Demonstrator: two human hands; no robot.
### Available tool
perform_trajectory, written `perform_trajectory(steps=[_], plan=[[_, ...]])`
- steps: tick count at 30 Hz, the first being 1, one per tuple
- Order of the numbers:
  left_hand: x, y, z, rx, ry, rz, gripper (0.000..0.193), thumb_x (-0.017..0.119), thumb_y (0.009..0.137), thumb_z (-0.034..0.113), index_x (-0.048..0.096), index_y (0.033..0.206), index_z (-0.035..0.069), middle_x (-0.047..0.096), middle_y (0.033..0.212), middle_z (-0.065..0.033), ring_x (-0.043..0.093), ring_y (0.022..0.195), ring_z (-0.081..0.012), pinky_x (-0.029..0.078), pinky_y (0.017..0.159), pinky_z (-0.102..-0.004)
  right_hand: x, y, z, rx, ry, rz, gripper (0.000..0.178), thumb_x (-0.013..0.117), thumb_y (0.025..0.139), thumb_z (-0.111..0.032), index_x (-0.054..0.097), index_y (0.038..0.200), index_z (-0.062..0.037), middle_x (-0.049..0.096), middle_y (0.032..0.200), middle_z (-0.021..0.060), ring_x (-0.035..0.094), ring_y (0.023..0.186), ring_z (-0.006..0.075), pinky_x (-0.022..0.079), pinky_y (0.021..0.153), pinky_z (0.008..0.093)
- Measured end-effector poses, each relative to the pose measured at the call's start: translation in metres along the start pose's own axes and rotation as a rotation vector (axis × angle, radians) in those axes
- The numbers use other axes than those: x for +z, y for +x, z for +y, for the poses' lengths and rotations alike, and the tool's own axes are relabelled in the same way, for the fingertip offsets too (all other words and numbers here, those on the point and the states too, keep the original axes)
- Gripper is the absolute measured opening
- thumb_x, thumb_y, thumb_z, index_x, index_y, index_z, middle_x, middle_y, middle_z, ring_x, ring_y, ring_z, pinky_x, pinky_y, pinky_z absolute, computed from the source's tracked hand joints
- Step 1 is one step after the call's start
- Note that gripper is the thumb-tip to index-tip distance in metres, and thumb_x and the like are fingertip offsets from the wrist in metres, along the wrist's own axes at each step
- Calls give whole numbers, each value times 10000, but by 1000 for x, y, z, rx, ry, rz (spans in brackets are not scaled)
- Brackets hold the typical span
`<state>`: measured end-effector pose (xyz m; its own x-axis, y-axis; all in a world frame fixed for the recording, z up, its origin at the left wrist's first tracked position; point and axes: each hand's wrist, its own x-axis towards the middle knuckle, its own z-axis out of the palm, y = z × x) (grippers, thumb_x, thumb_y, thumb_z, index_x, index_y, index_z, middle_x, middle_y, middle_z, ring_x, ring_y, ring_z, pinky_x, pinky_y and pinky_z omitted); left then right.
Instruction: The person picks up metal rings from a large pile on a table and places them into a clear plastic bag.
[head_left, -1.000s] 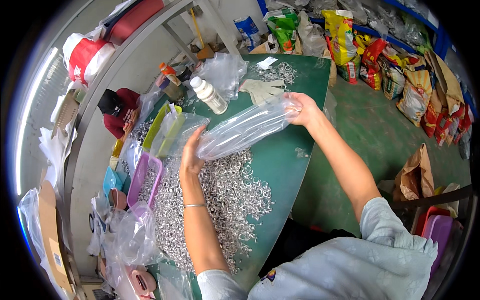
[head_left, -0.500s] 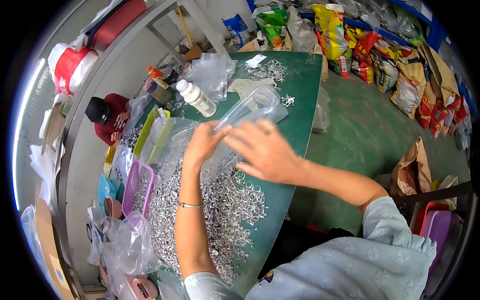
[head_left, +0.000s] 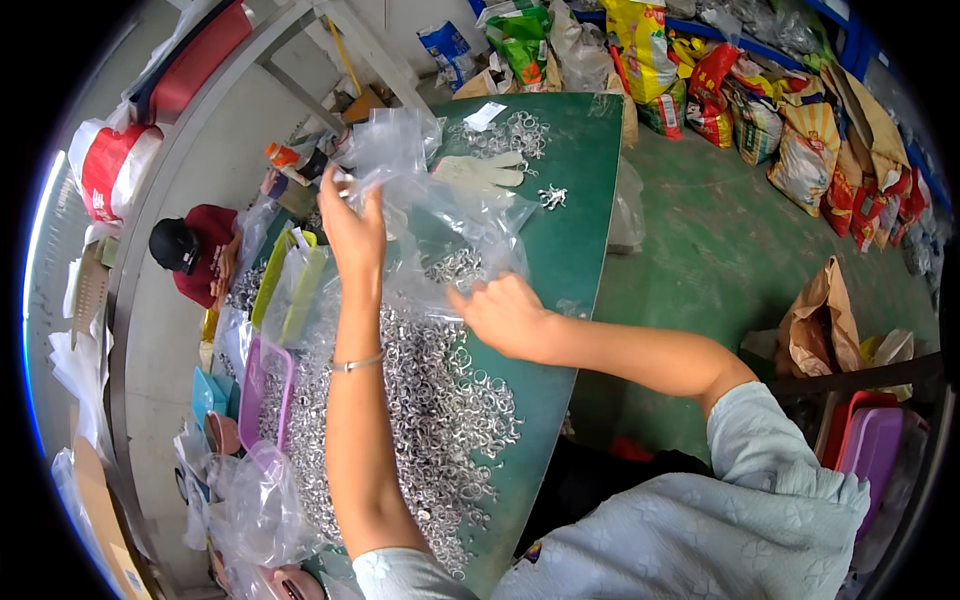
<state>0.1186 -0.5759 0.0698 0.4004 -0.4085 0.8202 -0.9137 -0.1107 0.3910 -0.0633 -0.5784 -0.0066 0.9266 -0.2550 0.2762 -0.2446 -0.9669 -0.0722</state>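
Fingers (head_left: 331, 192) of the left hand (head_left: 356, 240) are pointing away from the wearer, with the thumb standing apart from them and leaving a clear gap; whether they are gripping any film, one cannot tell. Right-hand fingers are curling inward, the foremost ones blurring at the lower edge of a clear plastic bag (head_left: 430, 225); a firm pinch cannot be made out. The right hand (head_left: 508, 318) is sitting lower and to the right of the left one. The bag is spreading between and beyond the two hands, over the middle of a green desk (head_left: 568, 245), its far right corner reaching toward a small cluster of metal pieces (head_left: 552, 196).

Just below the bag, a broad heap of silvery metal rings (head_left: 425, 410) is covering much of the desk, and the left forearm, wearing a thin bracelet (head_left: 357, 364), is passing above it. More rings are showing at the bag, but whether they are lying inside or under it is unclear. Left of the heap, a purple tray (head_left: 289, 390) is holding rings; a lime-green tray (head_left: 266, 288) is standing farther back. Beyond the bag, a pale glove (head_left: 475, 171) is lying flat near a smaller ring pile (head_left: 525, 135) and a white slip of paper (head_left: 485, 116).

Across the desk at left, another person (head_left: 207, 245) in a dark cap and dark red top is sitting. At right, colourful sacks (head_left: 800, 165) are lining the floor (head_left: 690, 230), and an open brown paper bag (head_left: 822, 325) is standing nearer.
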Motion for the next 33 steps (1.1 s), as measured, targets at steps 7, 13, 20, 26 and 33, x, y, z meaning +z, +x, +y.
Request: perform_trajectory(steps=[7,13,20,26,33], plan=[[-47,-77,26,601,193,-670,175,565,847,106,618,984,10,634,912,-106,598,904,-272,258,1066,-518,-9,7,2,-13,-66,-189,156,591,730,-153,644,858,-80,679,730,71,667,676,183,489,539,323],[-85,-106,30,442,39,-456,189,586,807,8,632,989,21,649,998,-123,601,1017,-290,358,1027,-473,-9,-15,-6,-80,100,228,383,588,721,-49,570,1102,-14,563,1040,126,499,1047,270,388,851,375],[-163,-203,58,-285,67,-322,264,591,801,-40,610,1056,24,630,1065,-150,598,1022,-317,422,959,-405,2,-68,-30,-320,391,537,387,637,677,7,622,1061,-41,555,1037,95,512,1067,324,395,861,395],[-167,-292,84,-495,150,-539,404,630,791,21,543,1186,15,480,1292,-174,444,1202,-355,355,1015,-423,42,-103,-61,-302,670,120,383,621,740,-30,574,1116,26,540,1174,152,498,1120,333,382,938,449],[-141,-309,74,-337,283,-661,346,579,817,44,543,1161,42,438,1336,-103,369,1264,-345,226,1024,-635,53,-101,-82,-115,227,28,491,614,815,-195,489,1222,50,394,1365,190,323,1303,345,277,1011,526]])
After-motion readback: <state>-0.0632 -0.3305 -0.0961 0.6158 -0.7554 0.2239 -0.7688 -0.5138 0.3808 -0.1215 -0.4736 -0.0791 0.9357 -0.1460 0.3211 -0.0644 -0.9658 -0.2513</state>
